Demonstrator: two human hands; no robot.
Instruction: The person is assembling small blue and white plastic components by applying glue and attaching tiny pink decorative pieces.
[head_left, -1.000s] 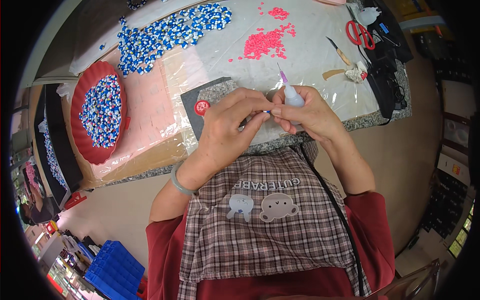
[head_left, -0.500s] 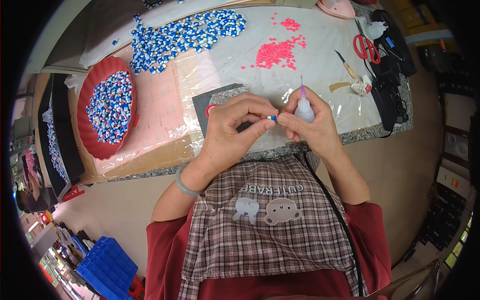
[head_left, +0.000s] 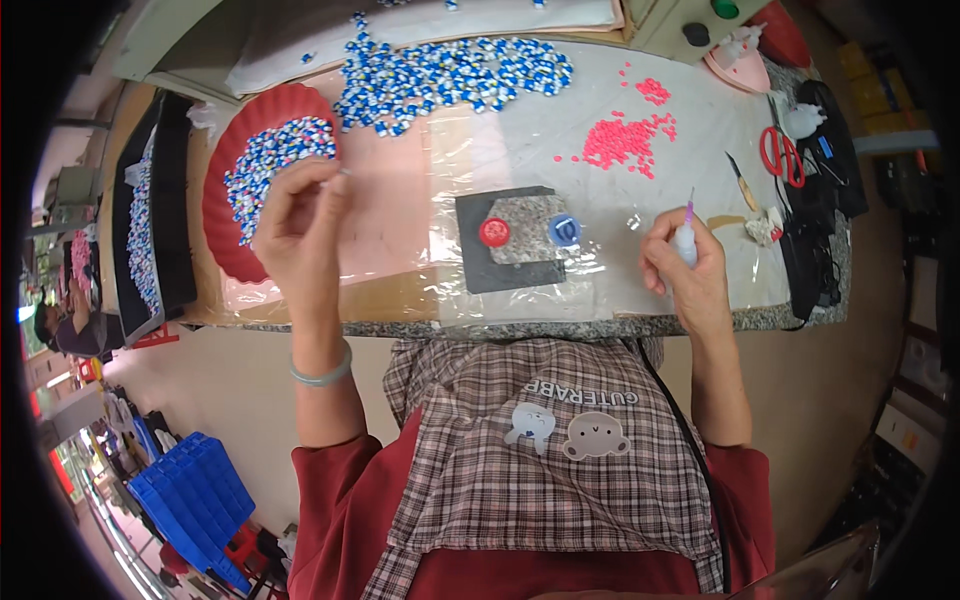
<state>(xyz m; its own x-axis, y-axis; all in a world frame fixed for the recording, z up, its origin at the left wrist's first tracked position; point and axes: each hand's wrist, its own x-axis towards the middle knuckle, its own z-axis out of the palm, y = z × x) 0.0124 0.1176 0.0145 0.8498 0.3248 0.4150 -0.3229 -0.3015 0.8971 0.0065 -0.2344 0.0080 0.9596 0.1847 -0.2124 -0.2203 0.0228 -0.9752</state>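
Note:
My left hand (head_left: 303,215) is raised by the right side of a red scalloped bowl (head_left: 217,225), partly covering it. Its thumb and forefinger pinch together at a tiny pale thing I cannot make out. Small blue-and-white pieces (head_left: 275,155) with some pink bits fill the bowl. In my right hand (head_left: 697,265) a small translucent squeeze bottle (head_left: 685,243) with a thin purple needle tip points upward. Between the hands lies a dark grey slab (head_left: 475,270) with a speckled stone pad (head_left: 525,215), a red round cap (head_left: 494,232) and a blue one (head_left: 564,231).
Blue-and-white pieces (head_left: 450,85) spread along the table's back, and pink pieces (head_left: 620,145) lie at back right. At right are a craft knife (head_left: 742,185), red-handled scissors (head_left: 782,158) and a pink dish (head_left: 735,70). A black tray (head_left: 175,210) stands at far left.
My hands have parted. The left moved from the middle to the red bowl; the blue-and-white piece between its fingers no longer shows clearly. The right moved rightward with the bottle, uncovering the slab.

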